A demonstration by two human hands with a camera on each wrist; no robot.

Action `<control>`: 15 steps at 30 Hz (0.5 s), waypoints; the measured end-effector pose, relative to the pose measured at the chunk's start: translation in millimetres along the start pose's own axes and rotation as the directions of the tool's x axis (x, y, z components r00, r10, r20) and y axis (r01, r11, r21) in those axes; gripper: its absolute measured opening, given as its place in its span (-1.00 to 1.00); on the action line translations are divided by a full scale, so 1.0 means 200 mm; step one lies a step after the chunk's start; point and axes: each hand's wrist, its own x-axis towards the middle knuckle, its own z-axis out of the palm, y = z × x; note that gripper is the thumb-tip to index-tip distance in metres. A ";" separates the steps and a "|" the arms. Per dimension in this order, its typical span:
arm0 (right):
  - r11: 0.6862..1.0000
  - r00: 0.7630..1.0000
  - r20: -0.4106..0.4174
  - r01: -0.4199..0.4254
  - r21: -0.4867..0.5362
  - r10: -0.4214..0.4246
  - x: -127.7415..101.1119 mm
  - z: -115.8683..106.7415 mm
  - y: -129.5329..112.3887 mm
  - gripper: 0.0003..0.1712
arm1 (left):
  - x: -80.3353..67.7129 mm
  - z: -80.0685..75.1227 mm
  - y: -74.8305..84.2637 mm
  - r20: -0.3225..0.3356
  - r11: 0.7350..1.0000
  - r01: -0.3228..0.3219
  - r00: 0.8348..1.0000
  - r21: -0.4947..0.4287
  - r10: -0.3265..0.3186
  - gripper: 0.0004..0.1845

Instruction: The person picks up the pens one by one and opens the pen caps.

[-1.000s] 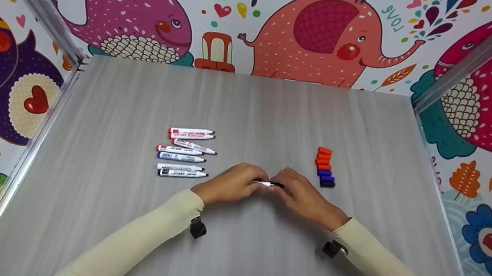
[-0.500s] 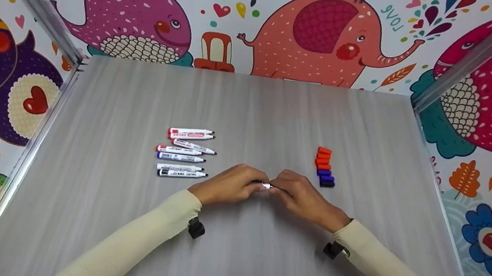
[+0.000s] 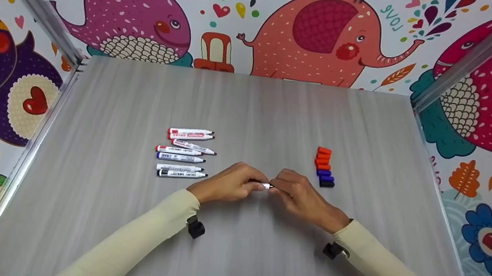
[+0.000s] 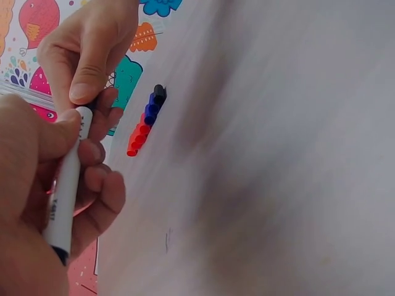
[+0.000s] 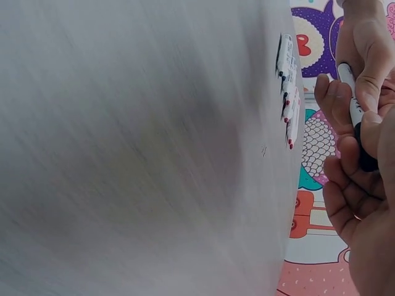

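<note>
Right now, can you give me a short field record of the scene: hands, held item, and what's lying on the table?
left hand: grips the white marker barrel
right hand: pinches the black cap end of that marker
row of uncapped white markers: lying left of the hands
row of loose orange, blue and black caps: right of the hands
grey wood-grain table: carries all of it

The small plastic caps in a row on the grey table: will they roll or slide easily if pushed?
The red, blue and black plastic caps look round, so they probably roll. They look small, probably light, and may scatter on the smooth grey table.
</note>
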 end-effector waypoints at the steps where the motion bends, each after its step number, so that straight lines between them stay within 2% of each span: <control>1: 1.000 1.000 -0.003 0.003 -0.002 -0.003 0.00 0.00 0.00 -0.90 | 0.00 0.00 0.00 -0.003 1.000 0.000 1.000 -0.009 0.000 -0.78; 4: 1.000 1.000 -0.014 0.012 -0.003 -0.012 0.00 0.00 0.00 -0.83 | 0.00 0.00 0.00 -0.007 1.000 -0.005 1.000 -0.025 0.005 -0.78; 9: 1.000 1.000 -0.017 0.021 0.012 -0.021 0.00 -0.01 -0.01 -0.98 | 0.00 0.00 0.01 -0.005 1.000 -0.019 1.000 -0.024 0.019 -0.78; 15: 0.999 0.998 -0.027 0.049 0.022 -0.048 0.00 -0.01 -0.01 -0.93 | 0.00 0.00 0.00 0.005 0.999 -0.026 1.000 -0.036 0.026 -0.74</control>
